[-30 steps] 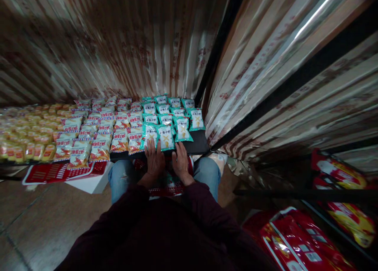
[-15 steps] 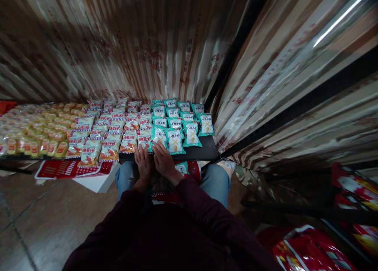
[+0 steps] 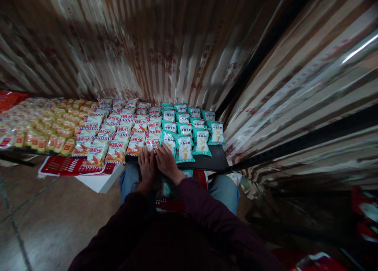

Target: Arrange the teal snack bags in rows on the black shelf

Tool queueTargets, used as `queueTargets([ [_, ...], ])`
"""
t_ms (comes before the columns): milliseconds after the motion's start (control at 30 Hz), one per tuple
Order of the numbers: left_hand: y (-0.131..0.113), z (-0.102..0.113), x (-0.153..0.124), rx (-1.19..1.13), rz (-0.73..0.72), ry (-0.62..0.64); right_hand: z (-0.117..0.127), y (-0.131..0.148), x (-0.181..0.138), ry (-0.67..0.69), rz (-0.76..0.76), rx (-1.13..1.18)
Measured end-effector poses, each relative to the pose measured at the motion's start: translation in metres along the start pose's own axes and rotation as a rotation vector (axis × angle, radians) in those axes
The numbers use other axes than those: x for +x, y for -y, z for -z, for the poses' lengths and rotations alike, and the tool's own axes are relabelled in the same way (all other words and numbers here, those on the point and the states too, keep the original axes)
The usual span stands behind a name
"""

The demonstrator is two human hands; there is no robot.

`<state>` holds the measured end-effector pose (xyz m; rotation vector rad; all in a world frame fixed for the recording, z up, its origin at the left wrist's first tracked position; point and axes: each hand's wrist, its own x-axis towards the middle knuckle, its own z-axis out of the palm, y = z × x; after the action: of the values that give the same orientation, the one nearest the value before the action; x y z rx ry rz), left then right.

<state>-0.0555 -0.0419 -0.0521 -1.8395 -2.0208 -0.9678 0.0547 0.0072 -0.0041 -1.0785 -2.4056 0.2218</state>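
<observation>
Rows of small snack packets lie on a low black shelf (image 3: 206, 161): teal packets (image 3: 184, 147) at the right, red-and-white packets (image 3: 118, 151) in the middle, yellow packets (image 3: 35, 131) at the left. My left hand (image 3: 147, 165) lies flat at the shelf's front edge, fingertips touching the front red-and-white packet. Close beside it, my right hand (image 3: 165, 161) rests with its fingers stretched onto the front-left teal packet. Neither hand grips anything.
Striped foil sheeting (image 3: 165, 47) hangs behind and to the right of the shelf. A red crate (image 3: 177, 202) holding more teal packets sits between my knees. A white box with a red printed sheet (image 3: 73, 166) lies under the shelf at left. Floor tiles show below left.
My right hand has moved left, from the shelf's middle front over to the front-left teal packet, beside my left hand. My view has swung left.
</observation>
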Motion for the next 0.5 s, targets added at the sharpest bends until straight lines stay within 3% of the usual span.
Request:
queueTargets([
  [333,0.011,0.000,0.002,-0.011,-0.033,0.020,0.004,0.004,0.023,0.003,-0.017,-0.031],
  [500,0.013,-0.001,0.003,-0.027,0.016,0.009,-0.001,0.005,0.037,0.035,-0.049,-0.080],
])
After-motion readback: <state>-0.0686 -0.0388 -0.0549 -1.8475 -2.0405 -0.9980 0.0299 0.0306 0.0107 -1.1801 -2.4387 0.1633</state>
